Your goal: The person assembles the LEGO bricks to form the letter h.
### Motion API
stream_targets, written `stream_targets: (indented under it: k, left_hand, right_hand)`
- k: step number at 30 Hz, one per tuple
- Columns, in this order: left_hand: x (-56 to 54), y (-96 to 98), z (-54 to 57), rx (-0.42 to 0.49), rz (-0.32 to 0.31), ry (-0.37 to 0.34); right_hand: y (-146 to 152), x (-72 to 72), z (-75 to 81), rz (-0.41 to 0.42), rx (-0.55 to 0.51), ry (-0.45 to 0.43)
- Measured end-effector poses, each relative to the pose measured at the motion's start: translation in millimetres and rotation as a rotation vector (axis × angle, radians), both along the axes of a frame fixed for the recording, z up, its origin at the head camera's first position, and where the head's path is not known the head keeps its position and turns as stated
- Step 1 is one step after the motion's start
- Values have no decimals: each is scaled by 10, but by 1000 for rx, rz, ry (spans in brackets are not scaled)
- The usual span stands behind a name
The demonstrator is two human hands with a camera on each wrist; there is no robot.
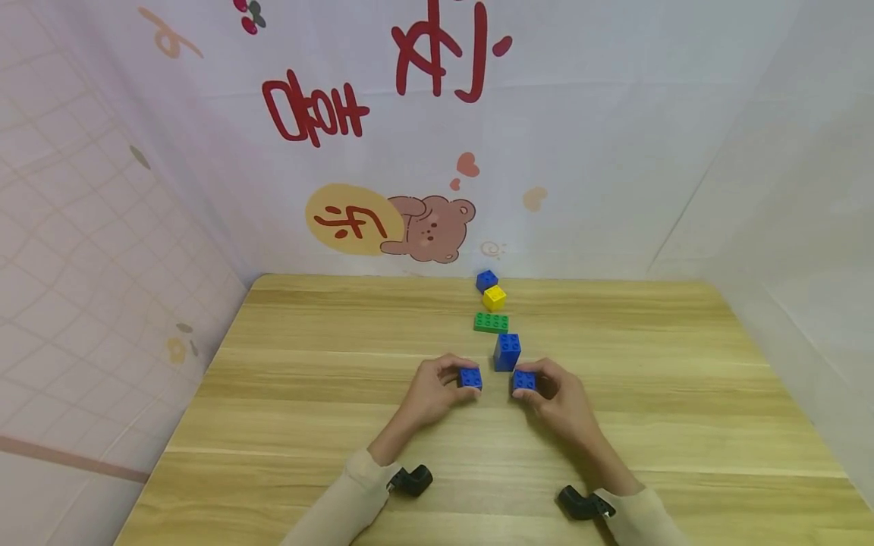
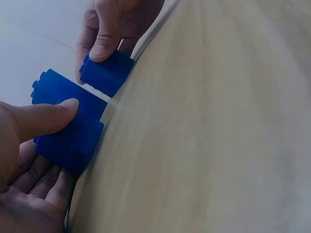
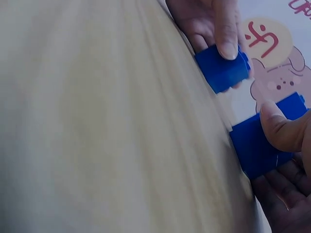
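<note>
Between thumb and fingers, my left hand pinches a small blue toy brick low over the wooden table. To its right, my right hand grips a matching blue brick the same way. A gap separates the two bricks. Just behind them, nearer the right one, a taller blue block stands upright. In the left wrist view my left thumb lies on the side of its brick, and the right-hand brick shows above. The right wrist view shows the left-hand brick near the table surface.
Behind the tall block a green brick lies flat, then a yellow brick and another blue brick by the table's back edge. A printed white cloth hangs behind the wooden table.
</note>
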State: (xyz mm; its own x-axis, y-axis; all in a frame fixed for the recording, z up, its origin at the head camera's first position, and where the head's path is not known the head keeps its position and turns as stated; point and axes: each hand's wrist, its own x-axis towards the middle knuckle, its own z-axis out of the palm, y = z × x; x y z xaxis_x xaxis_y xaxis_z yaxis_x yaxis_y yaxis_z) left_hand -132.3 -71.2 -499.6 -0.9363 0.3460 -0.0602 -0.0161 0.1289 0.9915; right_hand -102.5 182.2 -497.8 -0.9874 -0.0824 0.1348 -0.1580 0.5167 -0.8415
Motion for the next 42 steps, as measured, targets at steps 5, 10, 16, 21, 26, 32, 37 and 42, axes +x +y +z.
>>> stream_targets:
  k: [5, 10, 16, 21, 26, 32, 37, 42]
  left_hand:
    - [30, 28, 16, 1, -22, 8]
    - [29, 41, 27, -4, -29, 15]
    - [36, 22, 18, -39, -40, 22]
    - [39, 4, -5, -60, -58, 54]
    - [26, -17, -31, -72, -70, 72]
    - [29, -36, -30, -77, -81, 75]
    - [33, -49, -38, -64, -88, 61]
    - [31, -53, -67, -48, -99, 72]
  right_hand:
    - [-61, 38, 11, 35, 11, 19]
    - [-125, 50, 17, 73, 33, 14]
    - [-198, 50, -15, 81, 44, 43]
    - [-263, 46, -30, 87, 55, 95]
    - [-334, 47, -34, 88, 60, 136]
    - [-406, 50, 15, 115, 15, 209]
    - [-455, 47, 113, 112, 56, 290]
    - [-490, 62, 170, 107, 60, 346]
